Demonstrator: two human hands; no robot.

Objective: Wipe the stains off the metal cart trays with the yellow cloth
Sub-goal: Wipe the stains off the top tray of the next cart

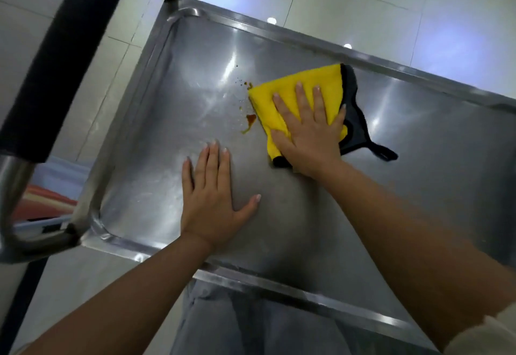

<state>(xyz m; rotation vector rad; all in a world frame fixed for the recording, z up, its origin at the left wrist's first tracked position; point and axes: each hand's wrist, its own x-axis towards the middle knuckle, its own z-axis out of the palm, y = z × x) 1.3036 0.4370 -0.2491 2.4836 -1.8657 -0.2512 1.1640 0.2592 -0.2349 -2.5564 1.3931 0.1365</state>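
R hand (308,134) flat on yellow cloth (282,94), L hand (213,201) spread on tray (418,136)

A: Any readable text, labels, numbers?
B: None. Metal tray (321,55), yellow cloth (282,97), cart handle (53,55) all carry no legible marks (the cloth's black tag is too blurred).

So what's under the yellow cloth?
The yellow cloth lies on the metal tray, pressed by the right hand. Brown stains show beside it; any beneath are hidden.
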